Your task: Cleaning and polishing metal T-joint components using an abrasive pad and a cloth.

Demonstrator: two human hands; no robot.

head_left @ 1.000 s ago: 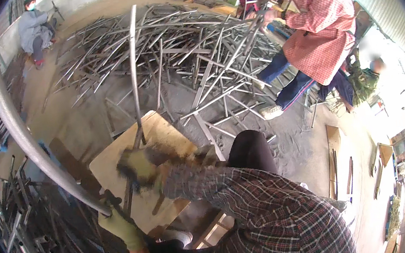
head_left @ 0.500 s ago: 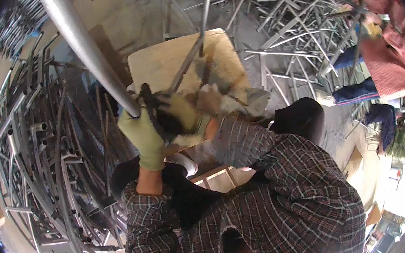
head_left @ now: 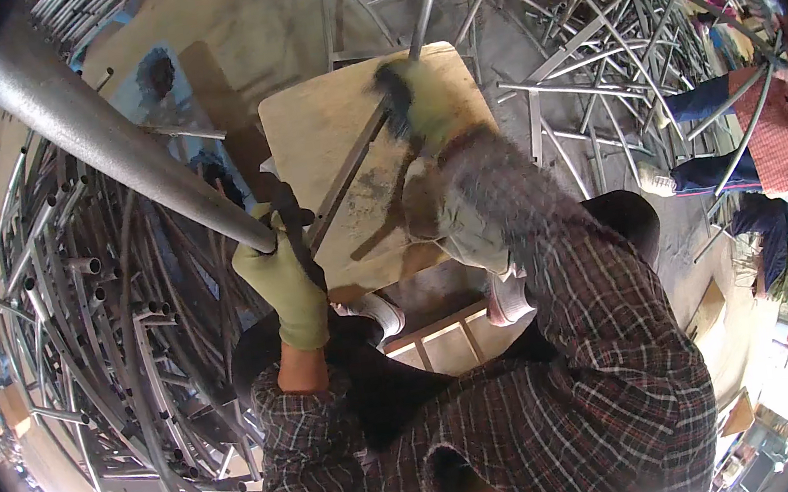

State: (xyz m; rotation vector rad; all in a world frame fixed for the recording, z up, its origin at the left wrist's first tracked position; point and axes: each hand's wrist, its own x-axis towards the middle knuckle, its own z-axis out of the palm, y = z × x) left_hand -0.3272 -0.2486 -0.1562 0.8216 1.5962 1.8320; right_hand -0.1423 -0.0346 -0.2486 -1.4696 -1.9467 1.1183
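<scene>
My left hand (head_left: 283, 280), in a light green glove, grips the lower end of a thick grey metal tube (head_left: 99, 134) that rises to the upper left, together with a dark tool or clamp (head_left: 294, 223). My right hand (head_left: 421, 102), gloved and blurred by motion, is closed over a thin metal bar (head_left: 355, 163). This bar slants across a pale wooden board (head_left: 320, 109) and runs up to the top edge. Both sleeves are dark plaid.
Bent metal tubes lie heaped on the left (head_left: 84, 340), and a tangle of thin metal frames (head_left: 604, 37) covers the upper right floor. A wooden stool frame (head_left: 443, 333) stands under me. Another person in a red checked top (head_left: 774, 130) crouches at the right.
My right hand has moved up the thin bar, away from my left hand. The left hand keeps its grip on the thick tube. The view has tilted slightly.
</scene>
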